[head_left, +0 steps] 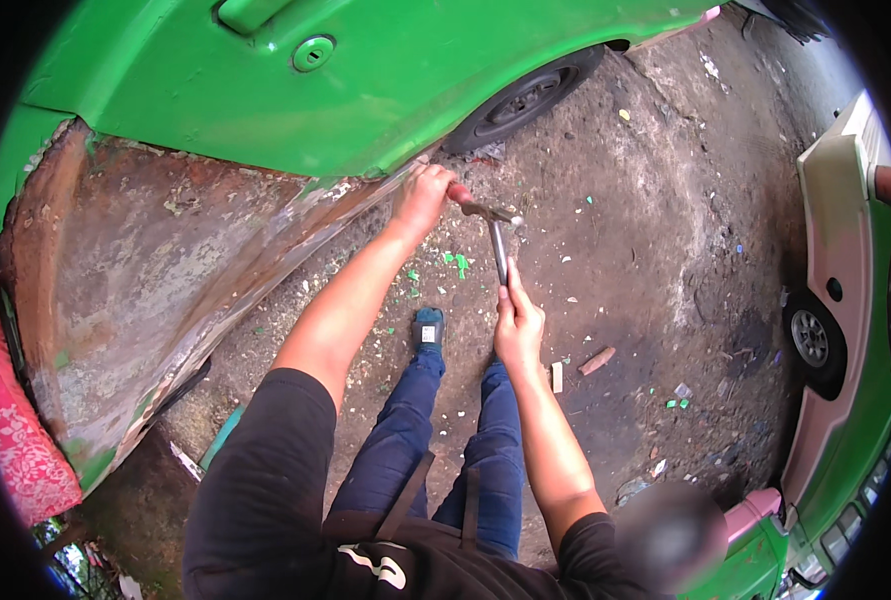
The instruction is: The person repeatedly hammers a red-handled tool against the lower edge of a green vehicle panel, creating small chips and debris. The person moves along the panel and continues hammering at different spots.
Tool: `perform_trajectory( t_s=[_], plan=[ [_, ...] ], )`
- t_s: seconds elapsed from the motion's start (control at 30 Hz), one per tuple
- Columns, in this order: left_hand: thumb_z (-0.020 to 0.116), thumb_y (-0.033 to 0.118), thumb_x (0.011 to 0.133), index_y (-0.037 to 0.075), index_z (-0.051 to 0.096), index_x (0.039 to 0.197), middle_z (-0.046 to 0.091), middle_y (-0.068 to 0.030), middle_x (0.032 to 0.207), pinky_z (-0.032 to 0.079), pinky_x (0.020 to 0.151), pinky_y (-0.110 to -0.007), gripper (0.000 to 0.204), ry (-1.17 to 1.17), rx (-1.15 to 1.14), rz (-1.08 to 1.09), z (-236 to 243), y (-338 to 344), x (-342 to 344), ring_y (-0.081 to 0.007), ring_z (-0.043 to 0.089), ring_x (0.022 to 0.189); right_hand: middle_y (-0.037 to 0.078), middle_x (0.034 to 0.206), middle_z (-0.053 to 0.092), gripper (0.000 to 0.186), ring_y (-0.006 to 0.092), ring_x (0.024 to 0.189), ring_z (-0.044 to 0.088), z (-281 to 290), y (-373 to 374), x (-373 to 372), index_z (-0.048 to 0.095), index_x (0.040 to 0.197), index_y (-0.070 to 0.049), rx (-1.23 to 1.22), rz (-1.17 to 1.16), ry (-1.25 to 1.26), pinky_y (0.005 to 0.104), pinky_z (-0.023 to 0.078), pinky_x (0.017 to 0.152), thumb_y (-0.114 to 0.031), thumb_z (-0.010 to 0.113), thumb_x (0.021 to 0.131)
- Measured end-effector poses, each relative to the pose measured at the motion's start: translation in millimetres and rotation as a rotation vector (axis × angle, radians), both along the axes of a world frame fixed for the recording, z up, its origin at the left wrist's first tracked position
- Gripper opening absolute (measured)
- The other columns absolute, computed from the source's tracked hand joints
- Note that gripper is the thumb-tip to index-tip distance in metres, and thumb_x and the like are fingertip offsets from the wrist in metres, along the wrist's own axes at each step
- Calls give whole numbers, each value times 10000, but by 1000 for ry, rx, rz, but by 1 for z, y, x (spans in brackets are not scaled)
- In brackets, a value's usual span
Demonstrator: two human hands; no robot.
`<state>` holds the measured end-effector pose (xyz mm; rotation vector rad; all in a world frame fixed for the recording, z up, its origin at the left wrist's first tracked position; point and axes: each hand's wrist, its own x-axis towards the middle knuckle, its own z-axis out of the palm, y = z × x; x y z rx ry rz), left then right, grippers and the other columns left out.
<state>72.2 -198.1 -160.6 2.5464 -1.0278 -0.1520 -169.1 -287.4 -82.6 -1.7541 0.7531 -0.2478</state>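
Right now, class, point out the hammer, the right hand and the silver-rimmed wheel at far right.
Hammer [498, 250]: head view, on its handle.
Right hand [520, 328]: head view, on its back.
Silver-rimmed wheel [811, 341]: head view, on its hub.

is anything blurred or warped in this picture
Head view: the green vehicle door bows with the fisheye bend; head view: a round patch at lower right is heavily blurred; head view: the hammer reads fairly clearly.

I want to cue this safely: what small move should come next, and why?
Perhaps ease the hammer back slightly and check its aim before any tap: the right hand grips it, and its head sits very close to the left hand, by the green car's lower edge.
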Motion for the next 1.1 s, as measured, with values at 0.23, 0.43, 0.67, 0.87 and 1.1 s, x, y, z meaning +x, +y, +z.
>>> perform_trajectory(
  t_s=[0.23,0.43,0.67,0.87,1.1],
  plan=[
    [693,52,749,115,710,983,674,-48,1044,518,864,-397,244,28,142,-17,-9,33,-6,-273,630,1012,-82,700,397,457,12,570,333,5,-4,-15,437,1456,-55,345,-241,-190,193,302,491,-79,510,1005],
    [677,-9,709,94,689,1043,648,-50,1098,512,876,-386,350,84,28,-50,1,51,-38,-274,614,1034,-57,731,497,452,34,650,425,-5,-1,-44,483,1436,-115,368,-169,48,204,405,608,-116,543,988],
    [692,-32,669,99,685,1033,640,-59,1076,520,864,-393,387,44,-41,20,-5,85,-41,-283,610,1022,-45,762,524,443,40,678,445,-17,17,-59,500,1422,-118,377,-106,103,212,426,648,-120,554,983],
    [742,-34,593,105,685,1010,638,-53,1063,526,838,-388,443,7,-57,-1,4,102,-36,-280,613,1013,-50,725,487,445,47,649,422,-16,24,-56,504,1422,-128,381,-92,76,216,408,618,-118,557,980],
    [712,-1,684,107,680,1029,623,-32,1075,526,858,-391,363,16,-17,-7,8,99,-33,-258,602,1036,-42,733,491,452,51,658,419,-7,30,-46,500,1424,-128,349,-61,75,216,413,627,-106,557,976]
  ],
)
